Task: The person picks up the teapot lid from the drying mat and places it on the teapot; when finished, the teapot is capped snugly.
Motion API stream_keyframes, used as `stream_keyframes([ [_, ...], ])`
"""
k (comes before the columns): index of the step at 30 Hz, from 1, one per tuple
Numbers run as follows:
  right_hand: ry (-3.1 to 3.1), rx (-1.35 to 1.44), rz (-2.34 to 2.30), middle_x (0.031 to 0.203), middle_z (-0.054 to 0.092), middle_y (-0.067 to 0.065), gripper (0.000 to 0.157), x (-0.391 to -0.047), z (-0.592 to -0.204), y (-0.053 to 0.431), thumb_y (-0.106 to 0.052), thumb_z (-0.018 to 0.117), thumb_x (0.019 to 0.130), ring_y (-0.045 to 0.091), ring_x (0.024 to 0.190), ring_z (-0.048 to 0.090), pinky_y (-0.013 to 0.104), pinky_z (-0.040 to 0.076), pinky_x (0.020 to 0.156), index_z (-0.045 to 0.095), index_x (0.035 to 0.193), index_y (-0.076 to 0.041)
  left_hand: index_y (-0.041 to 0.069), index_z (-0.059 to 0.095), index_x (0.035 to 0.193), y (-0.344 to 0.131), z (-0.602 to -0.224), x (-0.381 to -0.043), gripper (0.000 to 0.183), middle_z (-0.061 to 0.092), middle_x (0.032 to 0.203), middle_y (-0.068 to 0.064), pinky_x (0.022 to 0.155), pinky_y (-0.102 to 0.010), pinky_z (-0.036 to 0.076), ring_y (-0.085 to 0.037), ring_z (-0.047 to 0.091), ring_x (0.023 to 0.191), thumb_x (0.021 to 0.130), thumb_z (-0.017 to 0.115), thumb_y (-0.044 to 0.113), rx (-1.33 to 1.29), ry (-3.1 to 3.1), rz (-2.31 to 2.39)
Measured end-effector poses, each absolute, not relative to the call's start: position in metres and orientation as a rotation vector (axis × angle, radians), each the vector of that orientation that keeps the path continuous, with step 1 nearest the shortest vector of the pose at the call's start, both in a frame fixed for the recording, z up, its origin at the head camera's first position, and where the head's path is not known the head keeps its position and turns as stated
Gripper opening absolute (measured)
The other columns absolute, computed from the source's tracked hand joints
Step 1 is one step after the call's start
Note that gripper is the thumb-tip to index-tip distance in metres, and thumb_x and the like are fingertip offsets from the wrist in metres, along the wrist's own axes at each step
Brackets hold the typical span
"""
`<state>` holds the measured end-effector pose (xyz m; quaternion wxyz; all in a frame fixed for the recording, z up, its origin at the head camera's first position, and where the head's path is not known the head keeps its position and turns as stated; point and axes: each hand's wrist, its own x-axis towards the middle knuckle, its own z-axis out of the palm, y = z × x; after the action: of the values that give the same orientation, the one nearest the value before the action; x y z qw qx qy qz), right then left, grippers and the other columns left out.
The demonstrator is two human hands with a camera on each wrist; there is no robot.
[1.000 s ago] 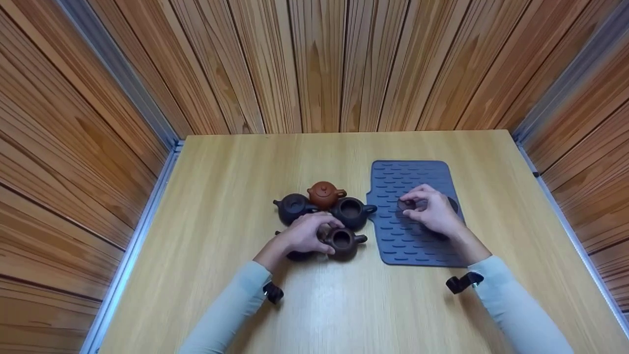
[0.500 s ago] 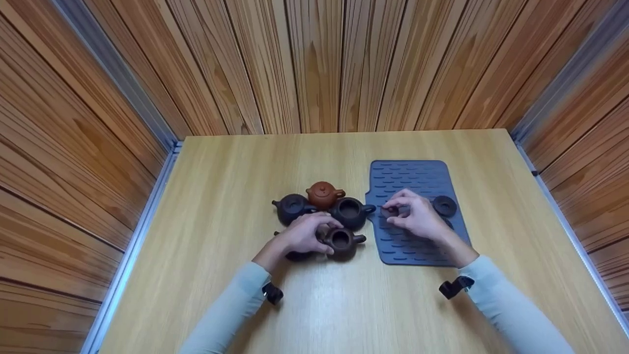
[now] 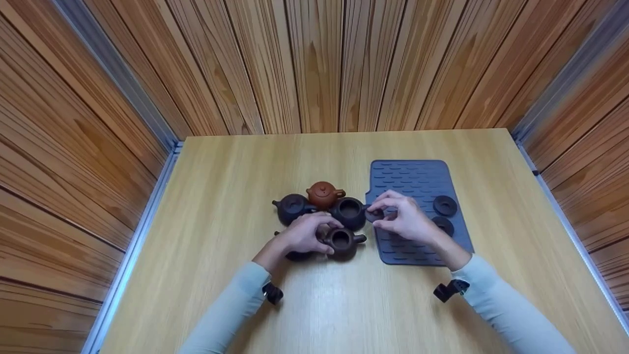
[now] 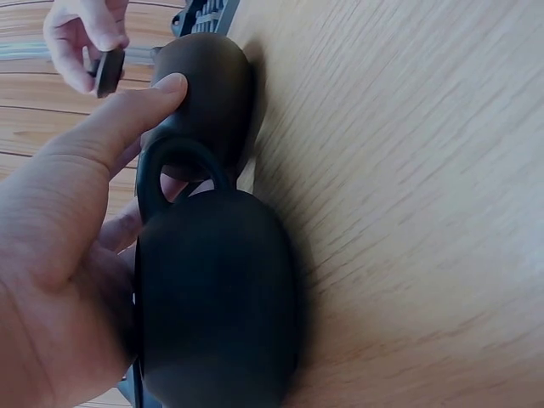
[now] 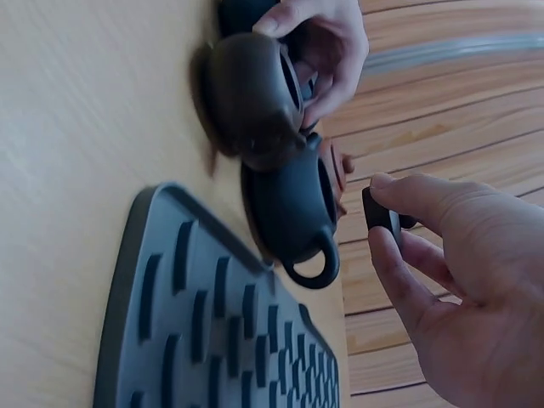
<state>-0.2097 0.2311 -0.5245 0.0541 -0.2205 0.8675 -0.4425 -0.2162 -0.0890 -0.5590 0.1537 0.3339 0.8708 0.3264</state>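
My left hand (image 3: 309,233) holds a small brown teapot (image 3: 345,252) steady on the table, thumb on its near side and fingers on the far side. This teapot stands upright and lidless, its mouth facing up. Pinched between the thumb and fingers of my right hand (image 3: 407,220) is a dark round teapot lid (image 5: 382,219), lifted above the mat's left edge, apart from the brown teapot. Behind the brown teapot stands a larger black teapot (image 3: 350,223), also lidless. A dark teapot (image 4: 221,297) sits under my left wrist, mostly hidden in the head view.
A grey ridged mat (image 3: 408,177) lies to the right, with two dark lids (image 3: 445,205) on its right side. A lidded reddish-brown teapot (image 3: 323,194) and a lidded black teapot (image 3: 290,210) stand at the back of the cluster. Wooden walls surround the table (image 3: 236,167).
My right hand has moved left across the mat with the lid, toward the teapots, uncovering the two lids on the mat. My left hand has stayed on the brown teapot.
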Motion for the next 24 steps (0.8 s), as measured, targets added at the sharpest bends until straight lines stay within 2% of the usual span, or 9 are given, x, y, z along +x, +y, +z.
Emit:
stream_keyframes([
  [3, 2.619, -0.686, -1.375, 0.128, 0.074, 0.014, 0.031, -0.208, -0.522, 0.226, 0.002, 0.09, 0.091, 0.021, 0.117, 0.07, 0.022, 0.066, 0.089, 0.084, 0.12, -0.009, 0.018, 0.076, 0.139, -0.089, -0.559, -0.216, 0.058, 0.077, 0.136, -0.007, 0.117, -0.056, 0.053, -0.03, 0.07, 0.128, 0.086, 0.099, 0.027, 0.959, 2.494, 0.944],
  [9, 2.574, -0.681, -1.406, 0.129, 0.075, 0.013, 0.031, -0.205, -0.517, 0.216, 0.001, 0.09, 0.092, 0.024, 0.119, 0.072, 0.025, 0.067, 0.091, 0.082, 0.12, -0.009, 0.019, 0.076, 0.141, -0.089, -0.56, -0.217, 0.058, 0.077, 0.139, -0.008, 0.12, -0.056, 0.052, -0.032, 0.07, 0.131, 0.087, 0.098, 0.026, 0.948, 2.486, 0.944],
  [16, 2.524, -0.753, -1.455, 0.129, 0.076, 0.017, 0.029, -0.201, -0.52, 0.204, 0.001, 0.09, 0.092, 0.022, 0.115, 0.074, 0.034, 0.07, 0.092, 0.084, 0.119, -0.007, 0.019, 0.076, 0.142, -0.09, -0.56, -0.216, 0.059, 0.077, 0.14, -0.007, 0.119, -0.056, 0.052, -0.03, 0.07, 0.13, 0.088, 0.098, 0.027, 0.941, 2.48, 0.938],
  [21, 2.507, -0.804, -1.449, 0.128, 0.077, 0.018, 0.028, -0.199, -0.523, 0.197, -0.001, 0.092, 0.091, 0.026, 0.113, 0.075, 0.041, 0.07, 0.09, 0.085, 0.117, -0.007, 0.018, 0.075, 0.142, -0.089, -0.56, -0.217, 0.059, 0.076, 0.141, -0.008, 0.121, -0.056, 0.051, -0.031, 0.07, 0.132, 0.088, 0.098, 0.027, 0.938, 2.478, 0.936],
  [24, 2.491, -0.828, -1.449, 0.127, 0.078, 0.018, 0.028, -0.197, -0.525, 0.193, -0.003, 0.093, 0.09, 0.028, 0.109, 0.077, 0.041, 0.07, 0.089, 0.085, 0.117, -0.007, 0.017, 0.075, 0.142, -0.089, -0.559, -0.217, 0.06, 0.075, 0.143, -0.008, 0.122, -0.056, 0.051, -0.03, 0.069, 0.133, 0.087, 0.098, 0.027, 0.94, 2.485, 0.932],
])
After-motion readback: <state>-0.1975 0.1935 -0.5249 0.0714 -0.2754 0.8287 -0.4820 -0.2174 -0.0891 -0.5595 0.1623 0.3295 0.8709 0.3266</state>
